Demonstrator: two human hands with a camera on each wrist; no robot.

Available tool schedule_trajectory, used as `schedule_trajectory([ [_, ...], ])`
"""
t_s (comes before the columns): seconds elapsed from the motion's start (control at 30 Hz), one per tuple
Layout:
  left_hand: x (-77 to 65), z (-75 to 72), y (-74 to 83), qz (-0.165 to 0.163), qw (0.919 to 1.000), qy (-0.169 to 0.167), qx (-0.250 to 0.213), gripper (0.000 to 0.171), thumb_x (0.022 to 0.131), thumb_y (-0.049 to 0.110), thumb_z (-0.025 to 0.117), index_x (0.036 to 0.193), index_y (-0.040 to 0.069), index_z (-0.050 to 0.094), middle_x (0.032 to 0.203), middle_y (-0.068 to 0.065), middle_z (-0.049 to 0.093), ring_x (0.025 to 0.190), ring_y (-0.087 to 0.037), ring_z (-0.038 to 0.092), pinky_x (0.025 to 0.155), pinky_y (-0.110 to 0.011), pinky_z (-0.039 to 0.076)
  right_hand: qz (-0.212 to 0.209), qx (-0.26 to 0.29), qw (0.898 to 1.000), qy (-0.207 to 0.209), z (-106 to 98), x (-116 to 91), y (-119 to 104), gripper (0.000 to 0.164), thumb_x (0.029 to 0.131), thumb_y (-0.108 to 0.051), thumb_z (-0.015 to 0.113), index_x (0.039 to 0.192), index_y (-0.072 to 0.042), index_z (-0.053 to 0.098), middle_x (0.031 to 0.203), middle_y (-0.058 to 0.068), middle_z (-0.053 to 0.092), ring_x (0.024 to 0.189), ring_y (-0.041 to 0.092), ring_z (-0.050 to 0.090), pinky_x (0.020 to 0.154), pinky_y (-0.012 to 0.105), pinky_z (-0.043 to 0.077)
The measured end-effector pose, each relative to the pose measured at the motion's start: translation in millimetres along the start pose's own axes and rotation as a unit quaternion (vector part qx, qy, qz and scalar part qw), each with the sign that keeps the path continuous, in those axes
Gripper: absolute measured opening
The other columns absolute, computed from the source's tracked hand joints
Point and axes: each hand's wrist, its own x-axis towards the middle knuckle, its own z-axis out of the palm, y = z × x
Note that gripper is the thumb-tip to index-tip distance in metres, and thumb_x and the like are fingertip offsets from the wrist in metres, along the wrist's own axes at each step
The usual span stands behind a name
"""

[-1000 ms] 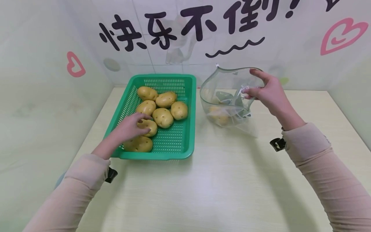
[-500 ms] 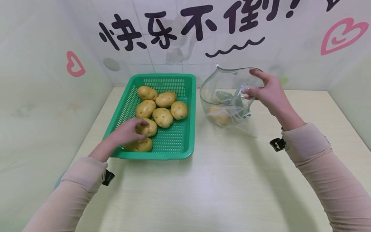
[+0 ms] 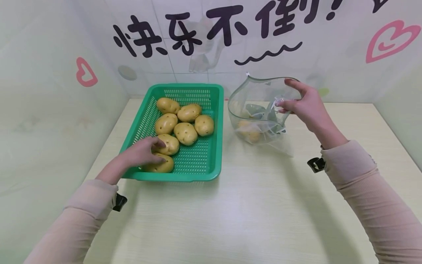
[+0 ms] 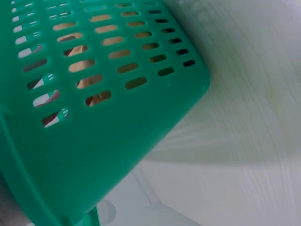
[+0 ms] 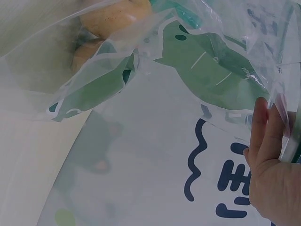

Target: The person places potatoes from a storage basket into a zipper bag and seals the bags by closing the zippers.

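Note:
A green plastic basket (image 3: 215,146) holds several potatoes (image 3: 185,133) in the head view. My left hand (image 3: 142,151) reaches over its left side, fingers spread and slightly bent above the front potato (image 3: 165,164) and overlapping the potato behind it (image 3: 169,144). The left wrist view shows the basket's slotted outer wall (image 4: 141,108); the left hand's fingers are hidden behind it. My right hand (image 3: 308,106) pinches the rim of a clear zip bag (image 3: 235,108) between thumb and fingers, keeping its mouth wide. Potatoes (image 5: 115,19) lie inside the bag, seen through its printed plastic.
Basket and bag stand side by side on a pale wooden table (image 3: 230,216), near the back wall (image 3: 148,79). The wall carries black lettering and pink hearts. Side walls flank the table at left and right.
My left hand has drawn back toward the front left, from over the second potato to over the front one. My right hand and the bag have stayed put.

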Motion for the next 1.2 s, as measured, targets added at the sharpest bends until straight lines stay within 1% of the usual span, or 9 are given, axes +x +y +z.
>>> schedule_trajectory([
  [0.17,-0.4,-1.2,-4.2,-0.011,0.9998,-0.011,0.01,0.051,0.083,0.019,0.072,0.123,-0.007,0.054,0.125,-0.025,0.058,0.117,-0.039,0.052,0.096,-0.051,0.046,-0.002,0.005,1.0,-0.001,0.1,0.5,-0.3,0.07,0.09,0.0,0.058,0.151,-0.01,0.026,0.151,0.02,0.034,0.059,-0.005,0.061,0.07,0.012,0.054],
  [0.27,-0.7,-1.2,-4.6,-0.014,0.9996,-0.018,0.02,0.053,0.081,0.021,0.073,0.122,-0.006,0.055,0.123,-0.025,0.058,0.115,-0.038,0.053,0.094,-0.05,0.047,-0.002,0.01,1.0,-0.001,0.3,1.5,0.1,0.07,0.089,0.001,0.058,0.151,-0.01,0.027,0.15,0.021,0.035,0.059,-0.005,0.061,0.069,0.012,0.054],
  [0.33,-1.0,-1.2,-3.7,-0.014,0.9993,-0.023,0.027,0.054,0.081,0.022,0.074,0.122,-0.007,0.055,0.122,-0.026,0.058,0.114,-0.038,0.054,0.093,-0.05,0.047,-0.003,0.01,1.0,0.0,0.5,1.9,0.7,0.07,0.089,0.001,0.058,0.151,-0.01,0.027,0.147,0.022,0.039,0.059,-0.005,0.061,0.069,0.012,0.054],
  [0.6,-3.2,0.4,0.5,0.0,0.9983,-0.036,0.047,0.053,0.077,0.019,0.077,0.118,-0.008,0.057,0.12,-0.024,0.059,0.111,-0.037,0.054,0.095,-0.052,0.045,-0.005,0.02,1.0,-0.003,0.6,3.2,1.0,0.07,0.089,0.003,0.058,0.151,-0.009,0.027,0.155,0.017,0.029,0.058,-0.004,0.061,0.067,0.012,0.054],
  [0.8,-4.8,0.9,-1.0,0.008,0.9961,-0.047,0.075,0.051,0.076,0.019,0.079,0.117,-0.004,0.059,0.12,-0.023,0.058,0.109,-0.035,0.054,0.093,-0.051,0.046,-0.006,0.02,1.0,-0.003,0.6,3.6,1.6,0.07,0.089,0.003,0.057,0.151,-0.008,0.027,0.154,0.019,0.031,0.058,-0.003,0.061,0.067,0.012,0.054],
  [1.03,-6.4,0.5,-2.4,0.022,0.9928,-0.059,0.102,0.049,0.075,0.013,0.078,0.118,-0.002,0.058,0.119,-0.023,0.058,0.107,-0.035,0.055,0.09,-0.051,0.048,-0.004,0.022,1.0,-0.002,0.3,3.5,1.6,0.07,0.088,0.004,0.057,0.151,-0.009,0.027,0.155,0.017,0.029,0.058,-0.003,0.061,0.067,0.012,0.054],
  [1.2,-7.4,-1.3,-1.1,0.012,0.9907,-0.076,0.112,0.048,0.078,0.013,0.076,0.12,0.001,0.055,0.123,-0.021,0.06,0.108,-0.034,0.056,0.09,-0.05,0.047,-0.002,0.02,1.0,-0.002,-0.3,4.3,1.4,0.07,0.089,0.004,0.057,0.151,-0.009,0.027,0.153,0.02,0.032,0.057,-0.003,0.061,0.067,0.012,0.054],
])
